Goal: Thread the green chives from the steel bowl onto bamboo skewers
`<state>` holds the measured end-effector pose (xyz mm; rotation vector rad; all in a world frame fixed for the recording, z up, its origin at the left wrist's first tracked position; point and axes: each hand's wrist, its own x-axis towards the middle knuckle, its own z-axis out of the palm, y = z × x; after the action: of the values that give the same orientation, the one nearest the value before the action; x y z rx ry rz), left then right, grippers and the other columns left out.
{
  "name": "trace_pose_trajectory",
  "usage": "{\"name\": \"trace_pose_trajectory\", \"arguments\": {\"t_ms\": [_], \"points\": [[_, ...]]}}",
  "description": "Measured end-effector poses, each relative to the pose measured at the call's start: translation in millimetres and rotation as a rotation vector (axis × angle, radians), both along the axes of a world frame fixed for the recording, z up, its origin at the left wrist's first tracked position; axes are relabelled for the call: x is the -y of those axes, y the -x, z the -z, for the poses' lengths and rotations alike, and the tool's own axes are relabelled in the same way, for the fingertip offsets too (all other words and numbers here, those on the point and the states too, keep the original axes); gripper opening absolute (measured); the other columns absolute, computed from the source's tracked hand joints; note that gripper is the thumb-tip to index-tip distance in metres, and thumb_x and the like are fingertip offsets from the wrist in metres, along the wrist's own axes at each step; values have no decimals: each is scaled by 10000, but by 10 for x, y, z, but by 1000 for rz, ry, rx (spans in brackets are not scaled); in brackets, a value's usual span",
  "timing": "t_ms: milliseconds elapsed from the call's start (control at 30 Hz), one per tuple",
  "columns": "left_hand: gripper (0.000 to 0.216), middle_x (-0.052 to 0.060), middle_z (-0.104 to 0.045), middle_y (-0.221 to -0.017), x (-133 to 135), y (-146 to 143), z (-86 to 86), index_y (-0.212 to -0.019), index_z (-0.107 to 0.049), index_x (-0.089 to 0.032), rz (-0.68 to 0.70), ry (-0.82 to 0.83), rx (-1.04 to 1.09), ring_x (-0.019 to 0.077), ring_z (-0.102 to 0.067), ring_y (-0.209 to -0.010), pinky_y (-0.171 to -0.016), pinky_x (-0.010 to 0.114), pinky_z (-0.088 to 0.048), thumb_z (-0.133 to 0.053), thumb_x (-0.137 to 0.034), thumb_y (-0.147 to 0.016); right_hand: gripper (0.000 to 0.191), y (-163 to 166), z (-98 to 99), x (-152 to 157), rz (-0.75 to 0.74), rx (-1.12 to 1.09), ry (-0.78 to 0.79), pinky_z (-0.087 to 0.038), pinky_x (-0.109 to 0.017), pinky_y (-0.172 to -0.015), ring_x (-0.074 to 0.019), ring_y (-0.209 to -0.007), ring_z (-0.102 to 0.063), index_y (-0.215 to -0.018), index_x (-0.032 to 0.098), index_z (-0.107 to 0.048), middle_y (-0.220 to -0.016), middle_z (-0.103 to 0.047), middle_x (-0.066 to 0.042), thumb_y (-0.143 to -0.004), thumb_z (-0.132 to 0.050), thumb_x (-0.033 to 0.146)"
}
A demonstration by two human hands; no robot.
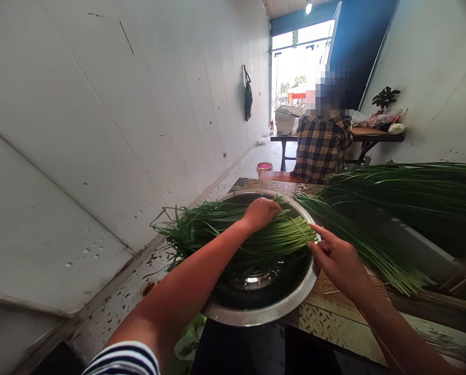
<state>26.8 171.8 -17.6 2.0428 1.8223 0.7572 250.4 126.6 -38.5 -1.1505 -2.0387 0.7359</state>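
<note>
My striped sleeve (123, 359) is nearest, at the near left, beside a pale green plastic bag (189, 337) below the bowl. The near rim of the wide metal bowl (256, 316) reaches past the near edge of the plank-patterned table (330, 323), and speckled floor (118, 315) shows to the left. Inside the bowl, the near part gives me open room below the bundle. To the right, a strip of tabletop lies between the rim and a grey container edge (424, 239).

My right hand (332, 252) is at the bowl's right rim, index finger and thumb parted, their tips at the stalk ends, the grip loose rather than closed. My left hand (261, 213) is folded down onto the chives (285, 234), grasping some; its fingertips are hidden, so I cannot tell how tightly. The chives lie across the far half of the bowl, pale ends right, their leaves spilling over the left rim.

A larger heap of chives (405, 187) fills the far right of my table. Farther off, a person in a plaid shirt (322, 146) sits with their back to me, near a pink-lined bucket (264, 167). Beyond are a dark table (381, 137) and a bright doorway (291, 65).
</note>
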Motion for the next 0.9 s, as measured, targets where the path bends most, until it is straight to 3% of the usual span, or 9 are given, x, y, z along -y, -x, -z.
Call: {"name": "trace_pose_trajectory", "arguments": {"t_ms": [200,433,900], "points": [[209,43,-730,-808,9,-5,29,-889,-745,-144,61,71,345,158,-655,-787,-760,248,-505,-631,-235,-738,565,1,-4,8,-8,8,-4,-333,-246,-515,-121,-483,-361,-1306,72,-531,-489,-368,74,-849,-471,398],[221,54,-720,-764,81,-22,-49,-898,-736,-126,49,243,626,132,-635,-713,-725,246,-504,-659,-236,-723,558,-7,5,12,-3,-15,15,-350,-247,-518,-122,-483,-387,-1305,75,-529,-495,-411,68,-849,-475,393],[258,57,-724,-844,108,-24,-76,-874,-748,-141,33,292,616,154,-628,-794,-775,267,-497,-690,-316,-694,545,-7,-20,28,16,-6,-10,-350,-250,-511,-124,-484,-401,-1295,78,-544,-491,-419,64,-848,-486,383]]}}
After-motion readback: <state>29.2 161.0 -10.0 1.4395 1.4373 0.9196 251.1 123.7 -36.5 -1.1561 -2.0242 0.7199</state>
